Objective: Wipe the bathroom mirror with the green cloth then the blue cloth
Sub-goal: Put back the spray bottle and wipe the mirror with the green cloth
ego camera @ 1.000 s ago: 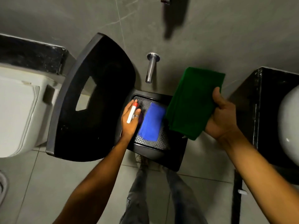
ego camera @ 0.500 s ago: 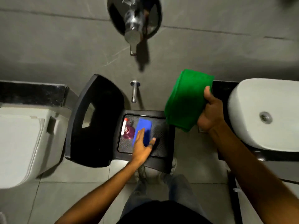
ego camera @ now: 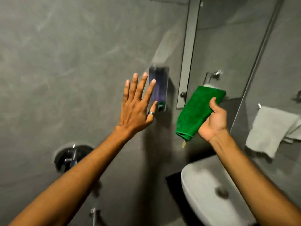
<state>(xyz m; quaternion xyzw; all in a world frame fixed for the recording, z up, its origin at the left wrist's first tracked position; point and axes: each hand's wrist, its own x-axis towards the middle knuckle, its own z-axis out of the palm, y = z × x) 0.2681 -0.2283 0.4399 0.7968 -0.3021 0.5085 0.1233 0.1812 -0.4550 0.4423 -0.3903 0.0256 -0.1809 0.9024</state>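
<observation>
My right hand (ego camera: pixel 213 121) grips the folded green cloth (ego camera: pixel 197 111), held up in front of the lower left corner of the bathroom mirror (ego camera: pixel 228 46). The mirror hangs on the grey wall at the upper right and reflects a towel ring. My left hand (ego camera: pixel 136 106) is raised with fingers spread wide, a ring on one finger, holding nothing, just in front of a wall-mounted soap dispenser (ego camera: pixel 158 88). The blue cloth is out of view.
A white basin (ego camera: pixel 210 193) sits on a dark counter at the lower right. A white towel (ego camera: pixel 270 129) hangs on the right wall. A chrome tap control (ego camera: pixel 71 157) and a spout (ego camera: pixel 94 212) stick out of the grey wall at lower left.
My view has swung up from the black chair to the wall and mirror. My left hand left the blue cloth on the chair and rose, open. The green cloth rose toward the mirror.
</observation>
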